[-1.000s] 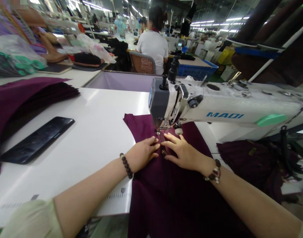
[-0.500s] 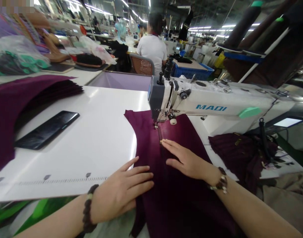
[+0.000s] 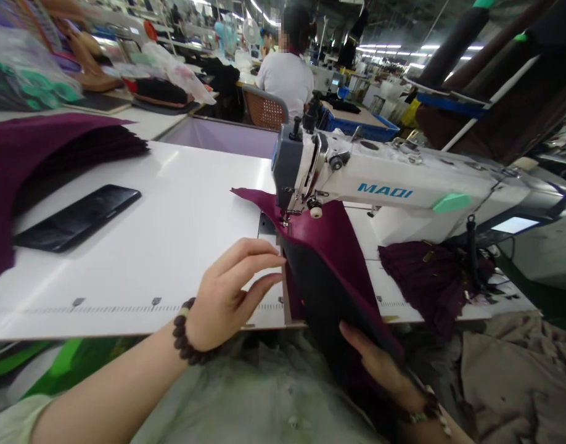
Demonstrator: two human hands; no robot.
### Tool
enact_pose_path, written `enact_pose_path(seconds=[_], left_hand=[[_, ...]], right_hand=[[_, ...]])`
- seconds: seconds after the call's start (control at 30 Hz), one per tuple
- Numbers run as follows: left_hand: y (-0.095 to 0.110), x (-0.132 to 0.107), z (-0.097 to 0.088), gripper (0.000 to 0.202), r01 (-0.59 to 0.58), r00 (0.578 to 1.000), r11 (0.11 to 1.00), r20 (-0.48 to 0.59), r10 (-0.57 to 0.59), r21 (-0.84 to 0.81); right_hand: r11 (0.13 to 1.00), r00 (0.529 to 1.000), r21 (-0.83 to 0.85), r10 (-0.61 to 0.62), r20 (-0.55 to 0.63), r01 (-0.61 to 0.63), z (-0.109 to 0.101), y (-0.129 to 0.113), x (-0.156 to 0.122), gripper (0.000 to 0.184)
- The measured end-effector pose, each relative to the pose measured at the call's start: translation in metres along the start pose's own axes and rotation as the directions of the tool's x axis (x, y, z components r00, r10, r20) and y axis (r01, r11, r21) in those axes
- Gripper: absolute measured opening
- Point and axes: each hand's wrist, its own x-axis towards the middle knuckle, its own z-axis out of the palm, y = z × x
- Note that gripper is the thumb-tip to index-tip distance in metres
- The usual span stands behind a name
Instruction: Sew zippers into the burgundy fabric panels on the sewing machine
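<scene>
White sewing table (image 3: 163,203) under a MAQI sewing machine (image 3: 394,185); plum fabric panel (image 3: 327,259) pinned at the presser foot (image 3: 285,216), raised so dark underside shows; left hand (image 3: 230,293) open, fingers apart, just beside it; right hand (image 3: 375,370) below its edge, grip unclear

Left hand (image 3: 230,293) has room to move left over the white table (image 3: 172,203) as far as the black phone (image 3: 74,219), with the plum fabric stack (image 3: 47,145) beyond it. To the right, the raised plum panel (image 3: 329,265) stands between the hands. Forward, the sewing machine head (image 3: 287,166) and machine arm (image 3: 385,191) block the way. Right hand (image 3: 380,373) has the gathered fabric pile (image 3: 431,277) ahead of it.
</scene>
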Motion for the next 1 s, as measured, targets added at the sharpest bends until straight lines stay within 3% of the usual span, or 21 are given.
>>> enact_pose_path(seconds=[0.07,0.13,0.27,0.37,0.5,0.83,1.0], left_hand=[[-0.010,-0.017,0.008,0.014,0.013,0.992,0.994,0.123,-0.026,0.108],[-0.016,-0.031,0.019,0.013,-0.062,0.963,0.980,0.270,0.010,0.187],[-0.015,-0.044,0.035,0.015,-0.204,0.945,0.941,0.306,0.117,0.270],[-0.010,-0.042,0.038,0.016,-0.239,0.948,0.928,0.276,0.159,0.285],[-0.008,-0.038,0.038,0.022,-0.234,0.955,0.935,0.244,0.169,0.268],[-0.006,-0.038,0.040,0.035,-0.154,0.961,0.969,0.256,0.103,0.191],[-0.006,-0.043,0.049,0.035,-0.161,0.960,0.970,0.257,0.110,0.184]], right_hand=[[0.993,0.995,0.063,0.098,0.011,-0.099,-0.003,0.000,-0.003,0.046],[0.964,0.976,0.154,0.213,0.036,-0.216,-0.002,-0.002,-0.003,0.054],[0.901,0.950,0.307,0.309,0.046,-0.307,0.000,-0.003,-0.002,0.065],[0.906,0.959,0.314,0.267,0.093,-0.283,-0.002,0.001,-0.001,0.064],[0.948,0.958,0.200,0.206,0.202,-0.246,-0.011,-0.001,0.003,0.060],[0.998,0.928,-0.055,0.032,0.372,-0.013,-0.022,-0.039,0.021,0.060],[0.982,0.925,-0.178,0.012,0.379,0.060,-0.022,-0.051,0.028,0.057]])
